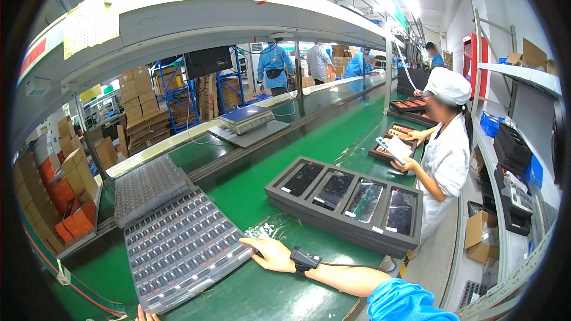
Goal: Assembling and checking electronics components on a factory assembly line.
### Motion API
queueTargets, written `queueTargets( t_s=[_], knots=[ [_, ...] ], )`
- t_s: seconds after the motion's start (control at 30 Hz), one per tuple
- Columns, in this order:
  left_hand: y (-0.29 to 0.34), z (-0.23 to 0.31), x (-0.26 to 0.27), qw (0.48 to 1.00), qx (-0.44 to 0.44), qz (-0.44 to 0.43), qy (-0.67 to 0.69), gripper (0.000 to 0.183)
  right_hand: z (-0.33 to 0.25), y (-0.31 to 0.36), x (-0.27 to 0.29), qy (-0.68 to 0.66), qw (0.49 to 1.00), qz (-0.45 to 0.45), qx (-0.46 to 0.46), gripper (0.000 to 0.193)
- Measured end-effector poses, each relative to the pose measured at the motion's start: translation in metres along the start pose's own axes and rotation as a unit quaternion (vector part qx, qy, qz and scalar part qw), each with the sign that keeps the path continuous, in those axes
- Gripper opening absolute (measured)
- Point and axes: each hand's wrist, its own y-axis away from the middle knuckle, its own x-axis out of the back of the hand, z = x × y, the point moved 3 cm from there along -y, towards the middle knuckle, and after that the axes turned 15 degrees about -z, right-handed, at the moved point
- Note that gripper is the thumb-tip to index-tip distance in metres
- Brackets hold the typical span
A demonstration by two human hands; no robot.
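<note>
While the outstretched right hand (270, 254) grips the tray (181, 244), left hand's (144, 316) hold is unclear

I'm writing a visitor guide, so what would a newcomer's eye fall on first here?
Probably the clear plastic tray with rows of small dark parts, lower left on the green bench, with the right hand at its right edge. Next, the black tray of four flat screens, right of centre. Beyond it, a co-worker in white cap and coat stands at the right.
</note>
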Motion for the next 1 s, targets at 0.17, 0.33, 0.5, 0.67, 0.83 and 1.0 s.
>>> queueTargets(
  t_s=[0.17, 0.33, 0.5, 0.67, 0.83, 1.0],
  knots=[
    [0.0, -0.002, -0.007, 0.999, -0.002, 0.039, -0.007, 0.053, 0.003, -0.001, -0.002, -0.004, 1.0, 0.013, 0.018, 0.061],
    [0.0, -0.004, -0.016, 0.996, -0.022, 0.077, -0.027, 0.05, 0.003, -0.001, -0.002, 0.005, 1.0, 0.006, 0.015, 0.061],
    [-0.002, -0.003, -0.005, 1.0, 0.004, 0.016, 0.009, 0.048, 0.002, -0.001, 0.0, 0.009, 1.0, -0.016, -0.003, 0.061],
    [-0.002, -0.002, -0.003, 0.999, 0.007, 0.046, -0.009, 0.038, 0.004, -0.002, 0.0, -0.007, 1.0, -0.004, 0.015, 0.061],
    [0.0, -0.005, -0.023, 0.999, 0.003, 0.052, -0.017, 0.03, 0.007, -0.002, -0.005, -0.001, 0.999, 0.014, 0.031, 0.061],
    [0.001, -0.003, -0.009, 0.999, 0.024, 0.032, -0.001, 0.029, 0.011, -0.002, -0.012, -0.001, 1.0, -0.011, 0.004, 0.064]
  ],
)
